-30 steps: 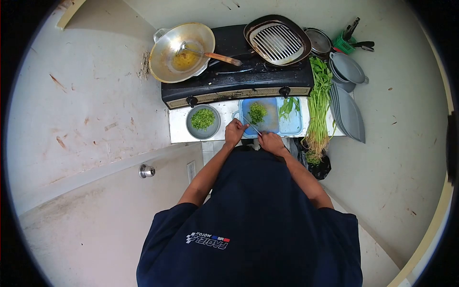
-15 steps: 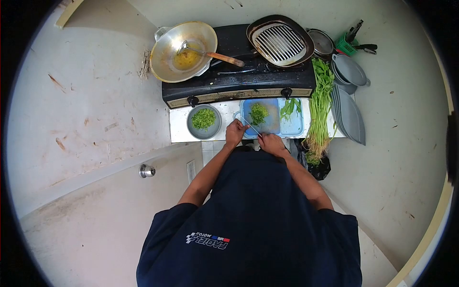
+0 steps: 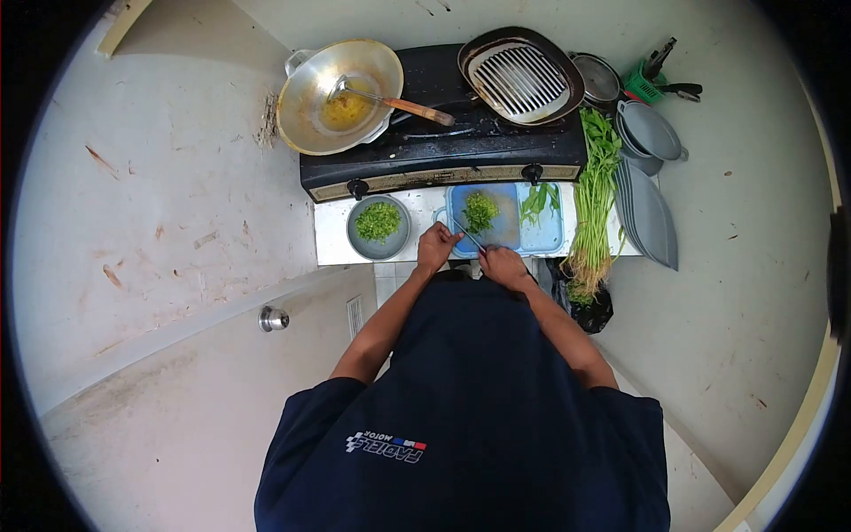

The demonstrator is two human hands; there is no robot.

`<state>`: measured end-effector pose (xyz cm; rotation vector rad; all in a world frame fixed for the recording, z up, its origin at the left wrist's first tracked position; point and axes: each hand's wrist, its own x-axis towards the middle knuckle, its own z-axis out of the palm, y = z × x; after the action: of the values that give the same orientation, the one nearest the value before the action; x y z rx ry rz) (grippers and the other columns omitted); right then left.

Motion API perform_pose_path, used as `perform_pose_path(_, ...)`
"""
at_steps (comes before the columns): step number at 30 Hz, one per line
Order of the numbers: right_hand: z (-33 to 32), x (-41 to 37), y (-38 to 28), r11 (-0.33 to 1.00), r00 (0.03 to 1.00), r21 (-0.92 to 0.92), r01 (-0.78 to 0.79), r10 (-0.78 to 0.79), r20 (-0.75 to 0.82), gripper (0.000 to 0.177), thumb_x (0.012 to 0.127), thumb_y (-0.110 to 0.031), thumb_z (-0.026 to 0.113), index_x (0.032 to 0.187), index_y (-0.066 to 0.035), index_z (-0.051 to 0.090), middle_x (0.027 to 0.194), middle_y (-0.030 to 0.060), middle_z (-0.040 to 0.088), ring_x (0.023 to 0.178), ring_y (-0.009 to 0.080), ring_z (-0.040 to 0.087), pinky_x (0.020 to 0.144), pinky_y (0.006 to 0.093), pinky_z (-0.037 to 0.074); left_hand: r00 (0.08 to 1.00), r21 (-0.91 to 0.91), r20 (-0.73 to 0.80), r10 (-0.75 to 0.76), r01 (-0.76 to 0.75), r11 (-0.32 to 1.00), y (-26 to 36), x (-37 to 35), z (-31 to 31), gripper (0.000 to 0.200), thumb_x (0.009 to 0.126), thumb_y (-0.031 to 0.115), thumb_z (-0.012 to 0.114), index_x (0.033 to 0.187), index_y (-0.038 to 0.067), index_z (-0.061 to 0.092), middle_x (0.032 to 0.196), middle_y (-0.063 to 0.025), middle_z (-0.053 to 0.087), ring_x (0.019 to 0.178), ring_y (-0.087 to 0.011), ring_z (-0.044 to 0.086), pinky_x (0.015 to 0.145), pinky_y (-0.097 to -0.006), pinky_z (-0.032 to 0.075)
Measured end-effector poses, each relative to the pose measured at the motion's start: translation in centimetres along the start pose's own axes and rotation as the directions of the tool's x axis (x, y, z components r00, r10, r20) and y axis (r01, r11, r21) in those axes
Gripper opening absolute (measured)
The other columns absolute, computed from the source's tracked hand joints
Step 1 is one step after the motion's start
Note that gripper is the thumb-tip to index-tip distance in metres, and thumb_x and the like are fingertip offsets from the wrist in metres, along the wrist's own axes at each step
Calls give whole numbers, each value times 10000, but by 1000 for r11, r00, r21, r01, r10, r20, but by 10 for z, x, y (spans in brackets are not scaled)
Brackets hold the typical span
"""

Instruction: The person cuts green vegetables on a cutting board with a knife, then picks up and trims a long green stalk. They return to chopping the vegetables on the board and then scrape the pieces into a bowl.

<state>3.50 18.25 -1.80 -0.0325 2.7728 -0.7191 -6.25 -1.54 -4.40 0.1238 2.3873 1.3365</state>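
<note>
My right hand point(image 3: 505, 268) is wrapped round the handle of a knife point(image 3: 468, 235) at the near edge of a blue cutting board point(image 3: 503, 232). The blade slants up and left across the board. Close beside the blade, my left hand point(image 3: 435, 246) has its fingers drawn together near the board's left corner; what they hold, if anything, is too small to make out. Just beyond the blade lies a heap of chopped greens point(image 3: 480, 211). Some whole green leaves point(image 3: 538, 202) rest on the board's lighter right part.
Left of the board stands a grey bowl point(image 3: 378, 254) of chopped greens. Behind is a black stove point(image 3: 430, 160) bearing a wok point(image 3: 301, 120) with a ladle point(image 3: 403, 105), and a grill pan point(image 3: 470, 66). A bunch of rooted greens point(image 3: 594, 204) and grey plates point(image 3: 651, 217) lie right.
The knife's blade has shifted slightly, its tip now a little farther right. Both hands stay in nearly the same place.
</note>
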Motion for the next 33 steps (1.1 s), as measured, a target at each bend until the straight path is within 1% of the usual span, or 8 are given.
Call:
perform_pose_path(4,1,1,0,999,998,-12,43,-44,-46,409,1018,-340,543,867,16,674,742,257,696,715,444,703,689,538,568,1000,-33,12,-12,12,999,0,-1,-3,354,842,294,857,821,24,629,705,-67,663,655,-157,631,654,-328,525)
perform_pose_path(7,1,1,1,1000,999,-14,28,-28,-15,404,1015,-333,551,857,17,677,737,257,693,712,444,701,676,539,565,1000,-10,1,-4,4,1000,2,-1,-3,336,838,269,847,816,16,627,699,-98,670,635,-197,651,636,-341,531)
perform_pose_path(10,3,1,4,1000,1000,-2,29,-29,3,406,1012,-337,557,852,14,683,728,260,688,702,451,696,666,549,561,999,-11,15,-48,48,999,3,0,-3,338,834,273,850,817,18,629,699,-96,670,636,-199,654,640,-344,533)
perform_pose_path(13,6,-1,5,1000,999,-6,-19,18,-49,411,1008,-346,561,852,13,689,716,264,682,686,458,692,664,558,559,999,8,1,-32,32,999,3,1,-2,348,830,281,853,818,15,630,699,-96,671,638,-202,657,643,-346,534)
perform_pose_path(19,1,-1,4,999,999,-7,-32,32,-36,409,1000,-351,570,862,14,690,706,267,679,672,463,690,659,555,562,999,35,2,-47,47,998,7,1,-3,375,820,298,863,803,11,622,694,-102,668,642,-208,662,644,-345,535)
perform_pose_path(22,-7,-2,-2,1000,1000,1,-18,18,-15,403,997,-341,577,851,19,685,710,268,682,673,458,693,656,551,564,999,60,4,-46,46,997,7,3,-2,381,817,296,867,793,12,615,688,-99,662,634,-207,654,640,-346,532)
perform_pose_path(25,-8,-3,-1,999,999,2,40,-40,-32,393,992,-328,582,839,20,680,717,267,685,673,450,697,658,548,567,998,33,11,-67,66,997,12,1,-5,382,817,296,867,788,14,611,682,-97,657,628,-206,646,633,-348,528)
perform_pose_path(33,-3,4,-1,998,999,-48,36,-36,0,370,994,-317,575,860,9,686,752,264,697,699,441,704,666,540,568,998,46,5,-63,62,997,13,0,-5,384,818,306,868,792,18,614,670,-97,652,628,-214,647,634,-356,527)
